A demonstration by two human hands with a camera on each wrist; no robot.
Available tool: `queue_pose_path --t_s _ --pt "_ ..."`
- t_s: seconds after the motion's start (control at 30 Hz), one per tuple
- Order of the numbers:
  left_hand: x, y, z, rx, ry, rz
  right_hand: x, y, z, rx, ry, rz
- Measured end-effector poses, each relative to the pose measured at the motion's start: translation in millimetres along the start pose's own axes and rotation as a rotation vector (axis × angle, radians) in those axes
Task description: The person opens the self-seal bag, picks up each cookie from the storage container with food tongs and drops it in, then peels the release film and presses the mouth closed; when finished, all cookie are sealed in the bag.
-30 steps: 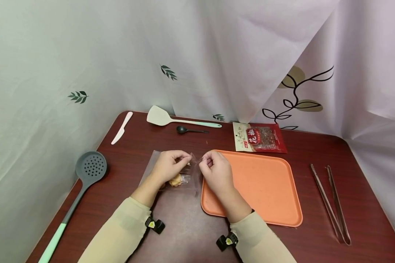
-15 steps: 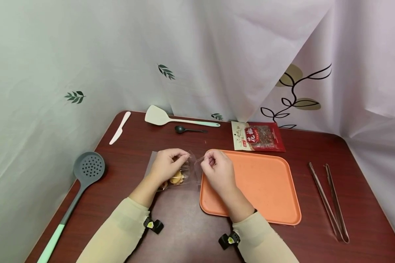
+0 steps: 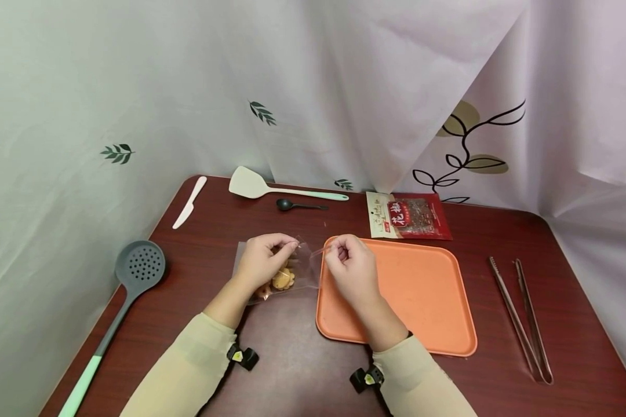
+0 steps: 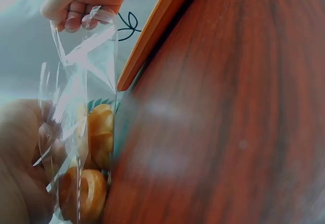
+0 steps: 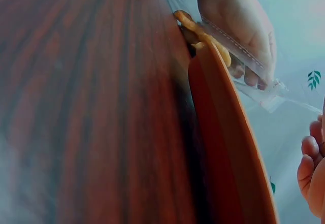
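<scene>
A clear plastic bag (image 3: 309,273) is held just left of the orange tray (image 3: 412,295), stretched between the person's two hands above the table (image 3: 302,365). Inside it, golden baked pieces show through the film — among them a flower-shaped cookie (image 3: 283,279) and, in the left wrist view, a ring-shaped piece (image 4: 92,196) below it. The left hand (image 3: 265,259) pinches the bag's upper edge between thumb and fingers. The right hand (image 3: 353,269) reaches over the tray's left rim and pinches a thin, drawn-out strip of the film, its other fingers curled in. Both arms wear pale sleeves (image 3: 188,365) and black wrist straps (image 3: 243,355).

Beyond the tray lies a red and cream seasoning packet (image 3: 409,216); metal tongs (image 3: 545,373) rest to its right. Along the far edge sit a pale spatula (image 3: 284,190) and, just in front, a small black spoon (image 3: 299,206). Farther left lie a white knife (image 3: 189,202) and a grey slotted skimmer (image 3: 135,277) — its handle end mint green. A leaf-patterned curtain (image 3: 318,87) hangs behind.
</scene>
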State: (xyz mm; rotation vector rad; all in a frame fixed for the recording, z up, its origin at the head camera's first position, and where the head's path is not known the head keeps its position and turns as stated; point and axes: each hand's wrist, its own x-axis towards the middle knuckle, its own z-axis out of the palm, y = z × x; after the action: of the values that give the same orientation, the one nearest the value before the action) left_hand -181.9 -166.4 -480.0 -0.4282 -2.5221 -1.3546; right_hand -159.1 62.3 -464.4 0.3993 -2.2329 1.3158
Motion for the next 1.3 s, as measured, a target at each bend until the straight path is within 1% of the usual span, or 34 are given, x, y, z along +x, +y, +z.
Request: queue_pose_path --t_s 0.23,0.43,0.53,0.67,0.87,1.13,1.3 --pt "-0.2 -1.4 0.1 -0.005 0.000 -0.001 3.1 2.5 -5.6 0.032 -0.003 0.024" --pt "-1.0 -2.9 0.4 0.003 -0.004 -0.009 4.6 3.8 -9.3 0.017 -0.012 0.037" --pt "-1.4 -3.9 0.6 -0.006 -0.003 0.002 5.6 3.6 -11.1 0.016 -0.013 0.048" --pt "-1.8 -4.5 1.9 -0.025 0.012 0.016 7.1 1.4 -14.3 0.050 -0.004 0.076" --pt "-3.0 -7.7 7.5 -0.073 0.048 0.010 8.9 -0.7 -18.2 0.074 0.011 0.068" --pt "-4.5 -14.8 14.3 -0.199 0.092 0.027 11.7 -4.7 -23.2 0.140 0.036 0.064" --pt "-5.4 -16.3 14.9 -0.225 0.107 0.038 14.4 -3.9 -26.4 0.159 0.050 0.065"
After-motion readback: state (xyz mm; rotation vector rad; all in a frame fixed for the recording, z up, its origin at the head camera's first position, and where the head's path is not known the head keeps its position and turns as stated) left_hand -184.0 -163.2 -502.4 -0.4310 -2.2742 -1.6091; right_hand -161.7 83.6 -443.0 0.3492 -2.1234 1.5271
